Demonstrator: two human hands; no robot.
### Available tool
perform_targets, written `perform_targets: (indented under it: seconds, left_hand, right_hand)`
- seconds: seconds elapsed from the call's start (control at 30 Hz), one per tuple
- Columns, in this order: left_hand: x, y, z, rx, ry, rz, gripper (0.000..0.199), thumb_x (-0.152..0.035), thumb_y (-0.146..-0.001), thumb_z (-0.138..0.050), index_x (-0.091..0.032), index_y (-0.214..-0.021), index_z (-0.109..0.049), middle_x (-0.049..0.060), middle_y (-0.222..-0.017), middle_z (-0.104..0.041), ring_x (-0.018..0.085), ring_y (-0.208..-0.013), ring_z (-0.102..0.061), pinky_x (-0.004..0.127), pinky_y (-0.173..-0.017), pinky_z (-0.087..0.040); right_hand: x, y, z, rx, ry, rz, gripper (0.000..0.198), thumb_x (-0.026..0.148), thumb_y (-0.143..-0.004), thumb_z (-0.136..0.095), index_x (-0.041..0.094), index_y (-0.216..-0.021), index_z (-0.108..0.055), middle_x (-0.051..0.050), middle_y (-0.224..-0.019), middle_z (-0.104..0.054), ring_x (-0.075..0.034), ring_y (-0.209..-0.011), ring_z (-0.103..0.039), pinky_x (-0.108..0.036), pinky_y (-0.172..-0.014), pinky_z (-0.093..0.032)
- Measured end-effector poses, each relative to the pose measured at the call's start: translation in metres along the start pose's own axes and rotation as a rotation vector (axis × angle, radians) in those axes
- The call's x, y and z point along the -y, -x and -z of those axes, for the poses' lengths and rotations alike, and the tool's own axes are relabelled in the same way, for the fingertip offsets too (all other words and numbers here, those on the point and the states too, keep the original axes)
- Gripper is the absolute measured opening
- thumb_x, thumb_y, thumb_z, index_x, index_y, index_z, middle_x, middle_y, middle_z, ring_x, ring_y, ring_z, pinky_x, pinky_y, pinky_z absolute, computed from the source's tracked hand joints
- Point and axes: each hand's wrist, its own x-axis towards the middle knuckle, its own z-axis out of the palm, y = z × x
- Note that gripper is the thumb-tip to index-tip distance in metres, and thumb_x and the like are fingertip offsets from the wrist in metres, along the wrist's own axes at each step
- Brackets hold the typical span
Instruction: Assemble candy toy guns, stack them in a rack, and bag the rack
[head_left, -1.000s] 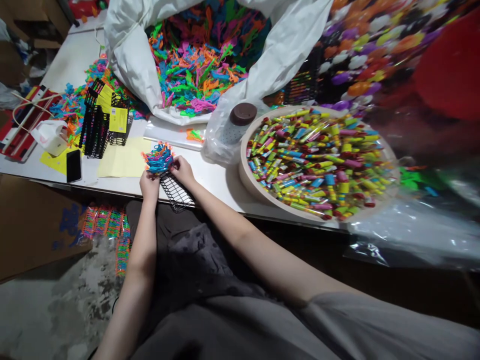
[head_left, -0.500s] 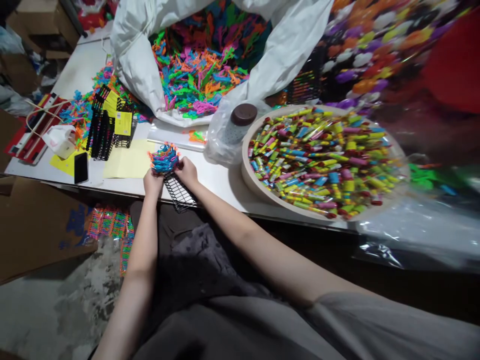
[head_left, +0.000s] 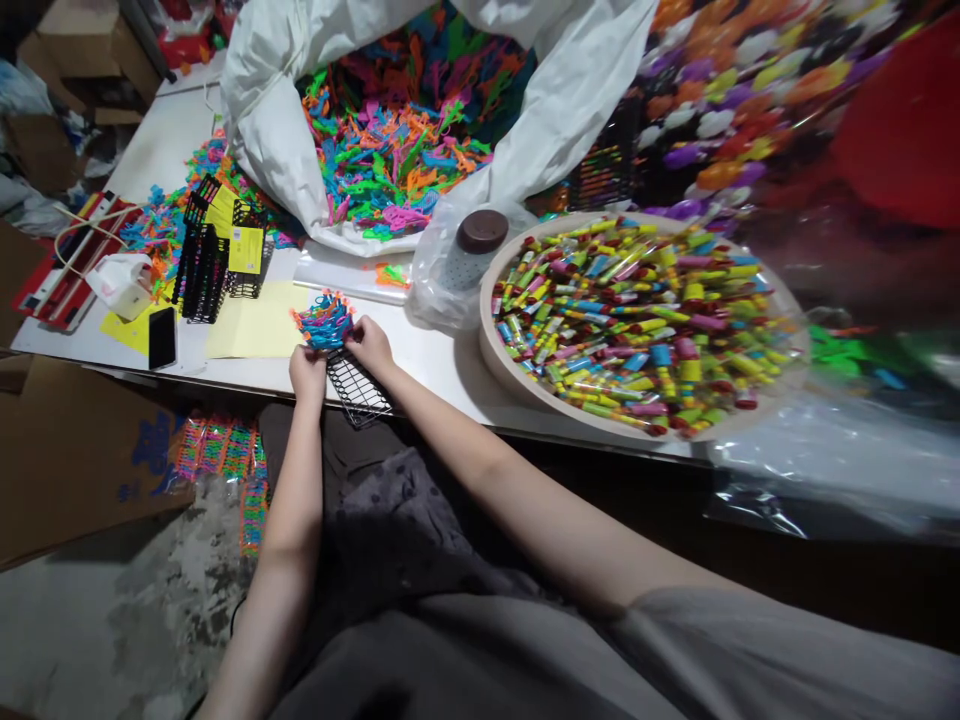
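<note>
Fingers of the right hand curl in at the right edge of a bundle of mostly blue plastic toys, and the left hand meets its lower left; whether either pinches shut, I cannot tell. A black grid slopes from the bundle past the white table's edge, above a concrete floor.

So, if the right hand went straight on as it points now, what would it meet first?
The right hand would probably meet the bunch of small colourful plastic pieces just ahead of it; beyond lies the pale yellow sheet. Depth here is hard to judge.
</note>
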Motion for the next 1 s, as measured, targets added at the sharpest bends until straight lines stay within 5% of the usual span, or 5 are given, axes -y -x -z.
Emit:
perform_targets:
  seconds: [0.23,1.0]
  left_hand:
    - [0.011,0.017,-0.017,-0.198,0.117,-0.085,0.016,-0.031,-0.081,-0.059,-0.019,-0.084,-0.050,0.005,-0.091,-0.064,0.016,-0.086,-0.061,0.028,-0.082,-0.047]
    - [0.004,0.015,-0.016,-0.134,0.028,-0.053,0.020,-0.024,-0.074,-0.062,-0.021,-0.073,-0.043,0.002,-0.076,-0.058,0.018,-0.078,-0.058,0.031,-0.080,-0.046]
  right_hand:
    - [0.000,-0.002,0.000,0.004,0.005,0.004,0.020,0.027,-0.070,-0.057,0.021,-0.071,-0.038,0.003,-0.068,-0.047,-0.013,-0.067,-0.043,-0.024,-0.062,-0.032]
    - [0.007,-0.003,0.009,0.073,0.215,-0.046,0.011,0.025,-0.074,-0.059,0.021,-0.079,-0.050,-0.001,-0.077,-0.058,-0.017,-0.069,-0.050,-0.028,-0.067,-0.040]
